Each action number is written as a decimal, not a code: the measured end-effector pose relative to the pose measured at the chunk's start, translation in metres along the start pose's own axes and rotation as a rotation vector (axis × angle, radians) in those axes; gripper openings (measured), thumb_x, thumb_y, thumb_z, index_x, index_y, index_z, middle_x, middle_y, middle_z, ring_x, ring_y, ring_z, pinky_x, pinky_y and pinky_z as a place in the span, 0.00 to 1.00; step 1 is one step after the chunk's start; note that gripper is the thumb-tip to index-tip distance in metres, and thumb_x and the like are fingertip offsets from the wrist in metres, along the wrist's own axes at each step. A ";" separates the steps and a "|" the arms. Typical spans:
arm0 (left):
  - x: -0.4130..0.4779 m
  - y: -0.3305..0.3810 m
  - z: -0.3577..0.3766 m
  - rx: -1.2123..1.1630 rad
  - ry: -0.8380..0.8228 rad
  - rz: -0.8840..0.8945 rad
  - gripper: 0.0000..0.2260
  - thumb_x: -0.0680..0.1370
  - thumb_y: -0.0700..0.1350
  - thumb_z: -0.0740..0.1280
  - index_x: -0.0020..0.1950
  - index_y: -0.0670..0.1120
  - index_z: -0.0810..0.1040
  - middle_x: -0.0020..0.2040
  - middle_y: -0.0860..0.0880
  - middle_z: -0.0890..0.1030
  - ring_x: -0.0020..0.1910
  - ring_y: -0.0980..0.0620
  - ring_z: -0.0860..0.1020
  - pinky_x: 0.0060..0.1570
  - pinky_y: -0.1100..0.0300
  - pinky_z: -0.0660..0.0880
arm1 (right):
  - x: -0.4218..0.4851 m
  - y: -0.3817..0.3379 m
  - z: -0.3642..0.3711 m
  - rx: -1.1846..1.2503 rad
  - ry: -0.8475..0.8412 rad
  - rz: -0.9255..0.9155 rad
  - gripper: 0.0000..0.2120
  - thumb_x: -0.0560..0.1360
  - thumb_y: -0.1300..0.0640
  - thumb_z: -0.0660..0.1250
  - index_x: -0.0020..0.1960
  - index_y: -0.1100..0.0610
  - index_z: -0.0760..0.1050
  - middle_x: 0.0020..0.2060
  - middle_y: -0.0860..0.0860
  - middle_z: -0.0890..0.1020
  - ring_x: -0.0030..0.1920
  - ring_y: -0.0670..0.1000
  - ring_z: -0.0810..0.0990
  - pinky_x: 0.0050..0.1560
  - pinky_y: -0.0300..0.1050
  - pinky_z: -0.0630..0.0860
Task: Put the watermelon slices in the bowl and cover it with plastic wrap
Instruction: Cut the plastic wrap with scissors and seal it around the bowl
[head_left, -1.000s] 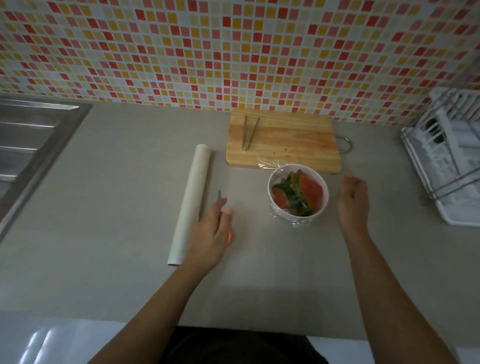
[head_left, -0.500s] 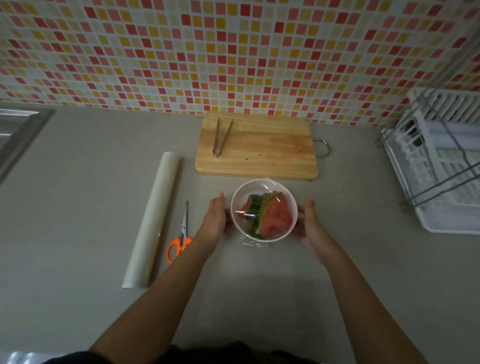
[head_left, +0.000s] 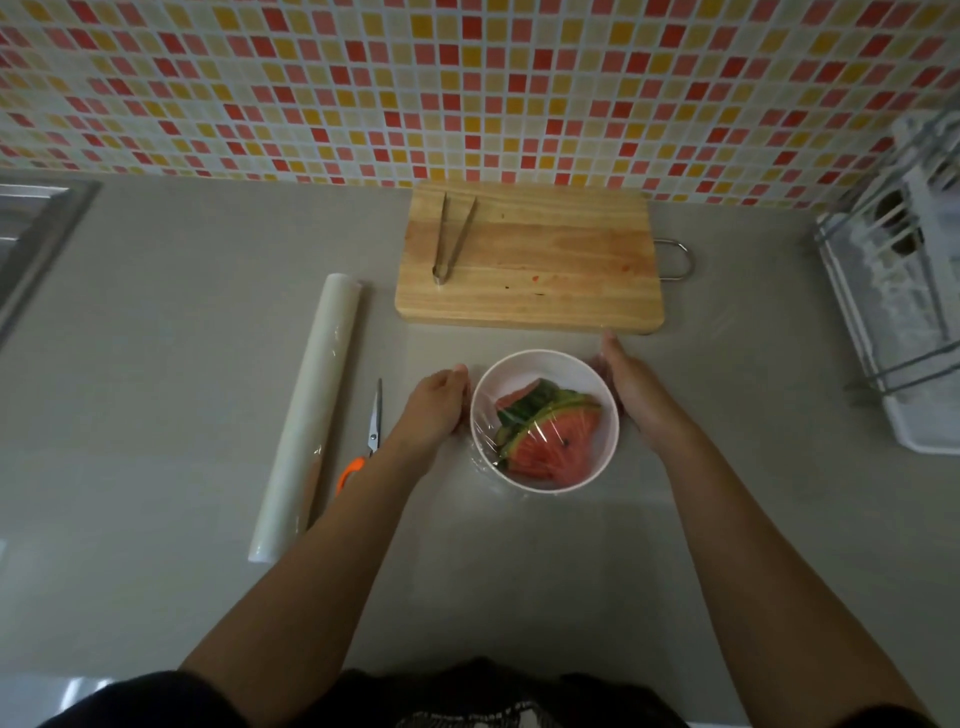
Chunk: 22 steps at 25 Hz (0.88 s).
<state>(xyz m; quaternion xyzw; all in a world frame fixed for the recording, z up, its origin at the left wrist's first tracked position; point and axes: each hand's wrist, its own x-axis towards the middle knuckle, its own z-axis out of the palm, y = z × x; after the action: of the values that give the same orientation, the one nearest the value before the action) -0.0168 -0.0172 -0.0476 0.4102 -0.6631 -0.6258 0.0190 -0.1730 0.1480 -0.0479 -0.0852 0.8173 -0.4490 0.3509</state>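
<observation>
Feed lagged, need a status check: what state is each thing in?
bowl: upright, covered.
plastic wrap: stretched over bowl.
watermelon slices: inside bowl.
plastic wrap roll: lying flat.
scissors: closed, lying flat.
tongs: slightly open, on cutting board.
left hand: against bowl's left side.
right hand: against bowl's right side.

Near edge: I see open desk (head_left: 519, 582) between the two forearms, in front of the bowl (head_left: 545, 366).
Left of bowl: the left hand (head_left: 436, 405) lies against the bowl's side; just beyond it the scissors (head_left: 372, 431) and then the plastic wrap roll (head_left: 306, 415) lie front to back, barring a sideways sweep.
Behind bowl: the cutting board (head_left: 545, 270), with tongs (head_left: 453, 239) on it, leaves only a narrow strip.
Right of bowl: the right hand (head_left: 631, 387) lies against the bowl; past it I find open desk up to the dish rack (head_left: 893, 312).
Far left: broad room between roll and sink (head_left: 31, 228).
</observation>
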 end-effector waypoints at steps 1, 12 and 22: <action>0.000 -0.002 0.001 -0.026 0.064 0.004 0.21 0.83 0.49 0.53 0.33 0.43 0.71 0.27 0.46 0.74 0.28 0.49 0.71 0.34 0.58 0.68 | 0.003 0.004 -0.001 -0.002 0.082 -0.023 0.27 0.77 0.39 0.51 0.30 0.54 0.74 0.28 0.50 0.78 0.34 0.51 0.77 0.43 0.47 0.70; -0.022 -0.011 0.012 -0.090 0.077 -0.119 0.23 0.79 0.58 0.54 0.36 0.46 0.78 0.34 0.44 0.78 0.34 0.48 0.76 0.41 0.54 0.73 | -0.012 -0.003 0.002 0.219 -0.038 0.019 0.25 0.78 0.40 0.52 0.43 0.55 0.82 0.42 0.59 0.84 0.47 0.59 0.81 0.55 0.54 0.74; 0.014 0.022 -0.002 -0.306 -0.015 -0.095 0.27 0.82 0.59 0.48 0.43 0.43 0.78 0.38 0.43 0.79 0.36 0.46 0.77 0.36 0.58 0.74 | -0.022 0.019 0.008 0.626 0.134 0.091 0.23 0.79 0.46 0.50 0.38 0.52 0.80 0.30 0.48 0.84 0.34 0.48 0.82 0.34 0.41 0.75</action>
<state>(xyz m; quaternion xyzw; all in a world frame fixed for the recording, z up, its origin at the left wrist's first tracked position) -0.0365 -0.0292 -0.0353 0.4287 -0.5399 -0.7229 0.0465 -0.1478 0.1641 -0.0550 0.0934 0.6639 -0.6669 0.3252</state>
